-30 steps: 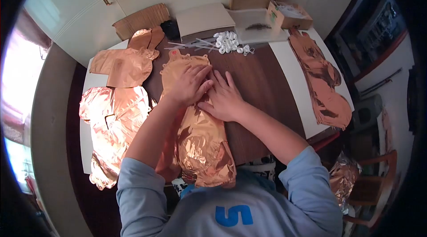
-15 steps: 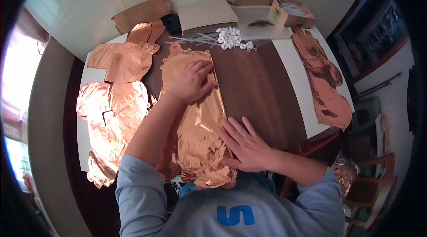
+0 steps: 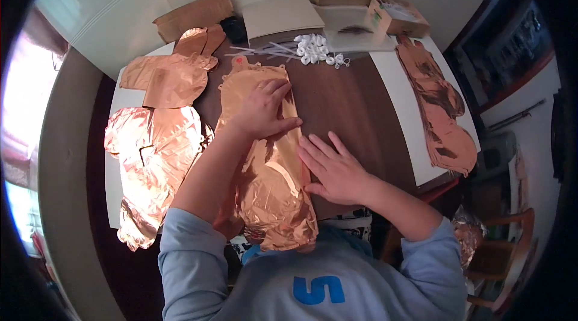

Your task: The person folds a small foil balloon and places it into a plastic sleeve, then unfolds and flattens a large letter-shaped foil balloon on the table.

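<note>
A flat copper-coloured foil balloon (image 3: 271, 167) lies lengthwise on the dark table in front of me, its crinkled lower end at the table's front edge by my body. My left hand (image 3: 265, 107) rests on its upper part, palm down, fingers stretched and thumb out to the right. Along the balloon's right edge lies my right hand (image 3: 334, 167), open with fingers spread, the fingertips touching that edge. A tab with a red mark (image 3: 239, 61) sticks out at the balloon's top. More foil partly shows under my left forearm.
Shiny foil balloons (image 3: 159, 158) and folded foil pieces (image 3: 174, 80) lie at left. On a white board (image 3: 385, 80) at right rests a foil stack (image 3: 430, 104). White ribbon rolls (image 3: 312, 49), pale strips (image 3: 274, 50) and a small box (image 3: 397, 17) sit behind.
My right hand has slid a little up along the balloon's right edge. The balloon's lower part has shifted slightly left and its creases differ. My left hand stays on the upper part.
</note>
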Motion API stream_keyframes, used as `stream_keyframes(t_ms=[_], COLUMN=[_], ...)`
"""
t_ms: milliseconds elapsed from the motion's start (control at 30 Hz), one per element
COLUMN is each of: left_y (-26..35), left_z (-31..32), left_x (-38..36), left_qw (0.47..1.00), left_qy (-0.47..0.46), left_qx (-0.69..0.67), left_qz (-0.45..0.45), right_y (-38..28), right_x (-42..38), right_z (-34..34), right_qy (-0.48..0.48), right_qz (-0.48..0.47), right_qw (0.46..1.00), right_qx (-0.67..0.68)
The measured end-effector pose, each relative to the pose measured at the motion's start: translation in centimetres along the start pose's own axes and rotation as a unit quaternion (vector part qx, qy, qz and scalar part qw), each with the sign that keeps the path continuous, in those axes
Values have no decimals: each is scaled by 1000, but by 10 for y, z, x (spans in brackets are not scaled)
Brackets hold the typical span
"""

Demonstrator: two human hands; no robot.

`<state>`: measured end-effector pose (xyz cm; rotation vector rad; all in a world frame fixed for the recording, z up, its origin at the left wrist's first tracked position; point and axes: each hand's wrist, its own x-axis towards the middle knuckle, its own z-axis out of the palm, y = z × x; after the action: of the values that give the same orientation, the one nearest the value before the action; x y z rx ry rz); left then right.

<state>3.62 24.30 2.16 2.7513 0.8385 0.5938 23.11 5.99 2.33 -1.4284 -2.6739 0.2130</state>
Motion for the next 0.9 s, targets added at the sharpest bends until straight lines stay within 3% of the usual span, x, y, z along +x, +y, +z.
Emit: stream_keyframes(t_ms=[433,533,633,733,867,900], left_y=[-23,-7,-2,-6,23,29], left_z=[18,0,-24,-40,-45,-44], left_x=[25,19,-5,-65,-130,-143], left_qw=[997,984,936,967,960,977], left_qy=[63,93,228,183,124,101], left_qx=[-17,-81,-204,-98,-114,-59], left_qz=[-42,-127,-173,-149,-224,-179], right_y=[-27,-10,10,31,29,26], right_x=[-35,-22,6,51,87,89], right_z=[-18,-27,-36,-8,14,20], right_qy=[-34,-54,33,141,105,98], right_qz=[-41,-25,36,119,135,120], right_qw=[999,990,966,962,983,987], right_qx=[7,129,253,201,65,42])
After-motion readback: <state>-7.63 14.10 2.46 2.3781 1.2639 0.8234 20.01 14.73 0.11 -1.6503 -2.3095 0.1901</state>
